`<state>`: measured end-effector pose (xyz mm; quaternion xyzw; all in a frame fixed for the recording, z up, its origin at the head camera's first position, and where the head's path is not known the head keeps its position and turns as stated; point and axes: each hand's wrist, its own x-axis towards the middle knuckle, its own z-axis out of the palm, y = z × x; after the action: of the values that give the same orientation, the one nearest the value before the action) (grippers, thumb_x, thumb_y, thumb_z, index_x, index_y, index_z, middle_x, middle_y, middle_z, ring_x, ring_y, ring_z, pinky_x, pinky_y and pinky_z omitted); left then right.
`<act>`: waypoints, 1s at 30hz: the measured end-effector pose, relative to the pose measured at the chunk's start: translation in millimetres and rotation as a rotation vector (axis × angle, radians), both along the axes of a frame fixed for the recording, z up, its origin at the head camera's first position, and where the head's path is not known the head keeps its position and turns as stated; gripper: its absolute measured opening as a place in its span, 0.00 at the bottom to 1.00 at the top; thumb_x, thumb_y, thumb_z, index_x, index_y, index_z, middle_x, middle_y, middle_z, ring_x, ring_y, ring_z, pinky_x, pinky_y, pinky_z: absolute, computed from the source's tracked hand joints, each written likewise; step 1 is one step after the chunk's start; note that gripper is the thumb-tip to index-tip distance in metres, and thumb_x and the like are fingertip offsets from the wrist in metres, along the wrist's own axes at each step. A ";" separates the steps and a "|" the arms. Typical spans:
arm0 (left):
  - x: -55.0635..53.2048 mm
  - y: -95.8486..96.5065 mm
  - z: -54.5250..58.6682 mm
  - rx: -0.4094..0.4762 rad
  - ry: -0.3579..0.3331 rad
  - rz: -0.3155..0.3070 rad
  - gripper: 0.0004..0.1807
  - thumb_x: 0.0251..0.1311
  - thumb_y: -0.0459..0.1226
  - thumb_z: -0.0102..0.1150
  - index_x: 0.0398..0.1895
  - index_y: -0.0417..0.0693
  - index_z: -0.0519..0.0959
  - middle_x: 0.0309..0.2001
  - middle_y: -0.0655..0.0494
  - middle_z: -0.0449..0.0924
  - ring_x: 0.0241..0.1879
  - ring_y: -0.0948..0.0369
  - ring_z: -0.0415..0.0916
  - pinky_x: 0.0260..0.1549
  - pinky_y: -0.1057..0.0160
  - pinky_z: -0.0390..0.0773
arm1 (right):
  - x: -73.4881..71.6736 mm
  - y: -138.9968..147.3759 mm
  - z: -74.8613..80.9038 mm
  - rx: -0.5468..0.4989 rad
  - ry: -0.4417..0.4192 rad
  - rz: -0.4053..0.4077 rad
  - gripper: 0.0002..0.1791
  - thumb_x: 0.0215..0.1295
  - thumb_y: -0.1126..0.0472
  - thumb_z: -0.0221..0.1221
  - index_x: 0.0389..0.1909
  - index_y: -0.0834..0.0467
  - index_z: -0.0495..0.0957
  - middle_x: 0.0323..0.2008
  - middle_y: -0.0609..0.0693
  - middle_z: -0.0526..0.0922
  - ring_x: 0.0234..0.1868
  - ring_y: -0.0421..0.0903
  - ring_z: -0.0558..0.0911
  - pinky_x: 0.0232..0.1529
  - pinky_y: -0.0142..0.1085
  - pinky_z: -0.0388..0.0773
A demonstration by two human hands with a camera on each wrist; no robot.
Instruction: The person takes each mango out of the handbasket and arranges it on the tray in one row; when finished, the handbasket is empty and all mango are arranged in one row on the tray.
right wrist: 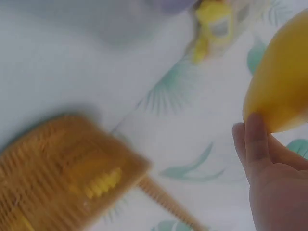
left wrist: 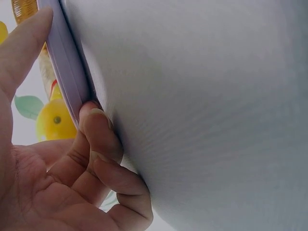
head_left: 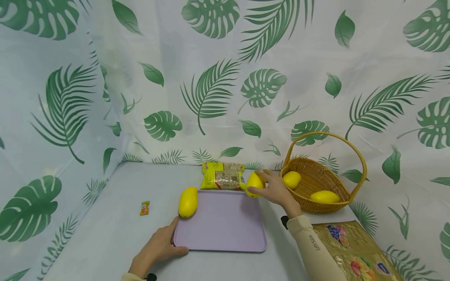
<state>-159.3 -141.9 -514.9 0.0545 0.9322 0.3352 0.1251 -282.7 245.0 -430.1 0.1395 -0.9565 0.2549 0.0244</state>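
A lilac tray [head_left: 221, 222] lies on the table, and my left hand [head_left: 158, 244] grips its near left corner. In the left wrist view the thumb rests on the tray's rim [left wrist: 62, 57], while curled fingers [left wrist: 103, 132] hold its edge from the other side. A yellow mango [head_left: 188, 201] lies on the tray's far left corner. My right hand [head_left: 275, 189] holds another yellow mango [head_left: 255, 184] above the far right corner. The right wrist view shows fingertips [right wrist: 256, 130] against the held mango [right wrist: 284, 72], part of which is cut off by the frame.
A wicker basket [head_left: 316, 207] with a tall handle stands at the right, with two yellow fruits [head_left: 325, 196] inside. Behind the tray lies a yellow food packet [head_left: 223, 175]. A small orange wrapped sweet [head_left: 144, 208] is at the left, a gold printed bag [head_left: 351, 242] at the near right.
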 end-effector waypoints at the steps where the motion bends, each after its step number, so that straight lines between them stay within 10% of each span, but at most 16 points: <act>1: 0.2 -0.1 -0.4 0.004 0.001 0.000 0.63 0.40 0.54 0.81 0.77 0.40 0.57 0.65 0.36 0.75 0.61 0.47 0.76 0.64 0.39 0.71 | -0.2 -4.0 -1.9 -0.002 -0.002 0.009 0.47 0.58 0.33 0.65 0.73 0.54 0.67 0.72 0.69 0.63 0.70 0.71 0.66 0.60 0.65 0.74; 30: -2.8 -1.7 -2.9 0.015 0.016 -0.013 0.63 0.40 0.55 0.80 0.77 0.40 0.57 0.65 0.36 0.76 0.61 0.45 0.76 0.64 0.39 0.71 | -4.4 -117.0 -57.4 0.014 -0.147 0.203 0.46 0.53 0.34 0.69 0.70 0.51 0.71 0.75 0.59 0.64 0.72 0.62 0.66 0.68 0.59 0.69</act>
<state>-162.1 -143.6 -517.8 0.0643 0.9303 0.3409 0.1195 -287.0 128.1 -487.5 0.2169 -0.9385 0.2588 -0.0727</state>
